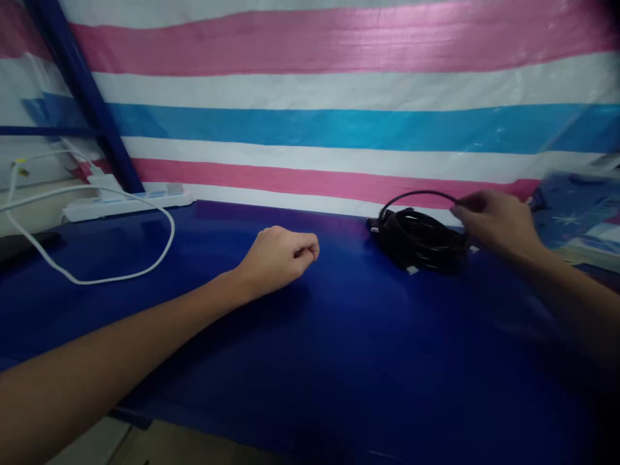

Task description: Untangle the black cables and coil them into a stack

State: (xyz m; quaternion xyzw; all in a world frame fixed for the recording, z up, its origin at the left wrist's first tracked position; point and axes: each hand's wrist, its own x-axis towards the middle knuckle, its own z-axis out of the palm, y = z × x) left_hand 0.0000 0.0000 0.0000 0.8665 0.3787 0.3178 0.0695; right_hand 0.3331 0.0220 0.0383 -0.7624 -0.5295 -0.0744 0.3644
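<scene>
A pile of coiled black cables (420,240) lies toward the back right of the blue table, with light-coloured connector ends poking out of it. My right hand (498,223) is at the pile's right side, thumb and fingers pinched on a black cable that arches up over the coils. To the left of the pile, my left hand (281,258) is curled into a loose fist over the table's middle. A small gap shows between its thumb and forefinger, and no object can be seen in it.
A white power strip (130,205) with a plugged-in white charger (104,184) sits at the back left. From there a white cord (167,248) loops over the blue tabletop (368,361). Striped plastic sheeting (310,123) hangs behind. A blue patterned item (576,206) stands at right.
</scene>
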